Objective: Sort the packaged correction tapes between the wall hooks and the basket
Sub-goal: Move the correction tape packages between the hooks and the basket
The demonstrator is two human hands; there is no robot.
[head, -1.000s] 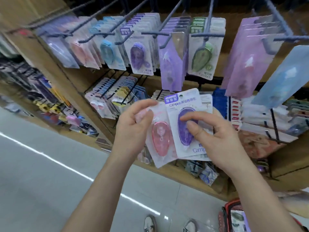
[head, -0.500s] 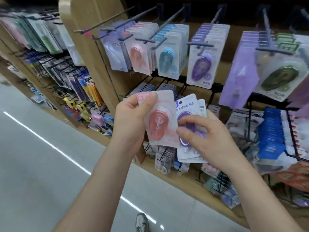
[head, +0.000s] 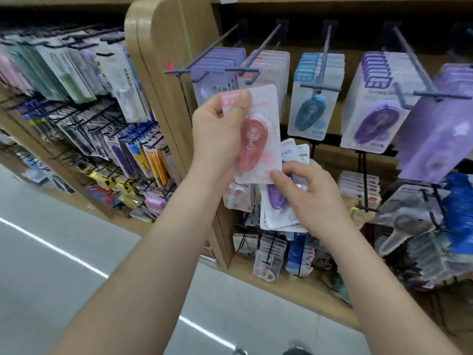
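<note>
My left hand (head: pixel 217 129) grips a pink packaged correction tape (head: pixel 258 139) by its top left corner, raised in front of the wall hooks. Just below it, my right hand (head: pixel 309 198) holds a small stack of packs with a purple correction tape (head: pixel 275 201) in front; its thumb touches the pink pack's lower edge. On the hooks hang rows of packs: a pale purple row (head: pixel 217 73), a pink row (head: pixel 276 70) behind the held pack, a blue row (head: pixel 313 98) and a purple row (head: pixel 376 108). The basket is not in view.
A wooden divider panel (head: pixel 166 73) splits this display from racks of other stationery (head: pixel 84 119) on the left. Long metal hook arms (head: pixel 320 62) jut out towards me. Lower shelves (head: pixel 281 257) hold more small packs. Grey floor with a white line (head: pixel 64 252) lies at lower left.
The view has swung left and closer to the hooks. My left hand has lifted the pink pack up and away from the stack, which my right hand has lowered.
</note>
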